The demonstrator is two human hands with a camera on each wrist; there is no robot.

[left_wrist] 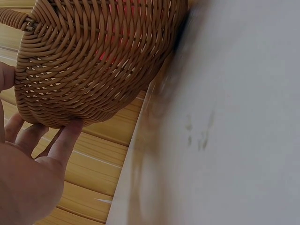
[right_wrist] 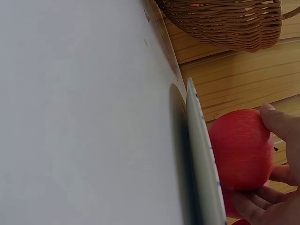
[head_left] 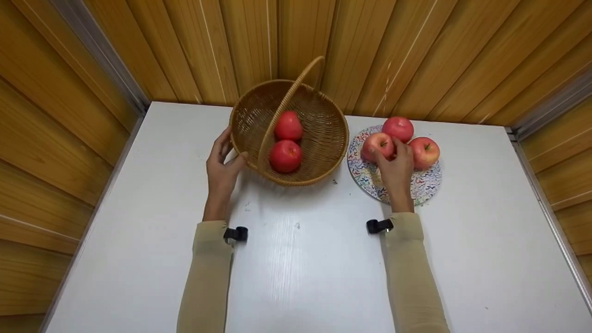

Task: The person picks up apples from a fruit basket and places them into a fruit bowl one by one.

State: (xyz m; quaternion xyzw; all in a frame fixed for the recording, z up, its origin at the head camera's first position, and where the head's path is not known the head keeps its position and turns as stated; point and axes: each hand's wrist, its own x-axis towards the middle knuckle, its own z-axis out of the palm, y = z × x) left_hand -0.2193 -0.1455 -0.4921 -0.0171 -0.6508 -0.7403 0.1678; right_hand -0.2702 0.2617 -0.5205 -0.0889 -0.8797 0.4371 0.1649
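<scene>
A wicker basket (head_left: 323, 159) with an arched handle stands at the back of the table, holding one red apple (head_left: 288, 125) and, nearer, another apple (head_left: 285, 156). My left hand (head_left: 221, 169) grips its left side, the thumb at the rim and the fingers along the outer weave (left_wrist: 93, 65). To the right, my right hand (head_left: 397, 169) holds a red apple (head_left: 375, 144) between thumb and fingers, over a patterned plate (head_left: 428, 188). The right wrist view shows that apple (right_wrist: 241, 150) close by the plate's rim (right_wrist: 204, 154). Two more apples, a back one (head_left: 398, 129) and a right one (head_left: 424, 153), lie on the plate.
The white table (head_left: 296, 268) ends at a wood-plank wall (head_left: 416, 60) behind the basket and plate. More plank walls rise at the left and right, with metal strips along the table's sides. The basket's handle (head_left: 289, 95) arches high over its bowl.
</scene>
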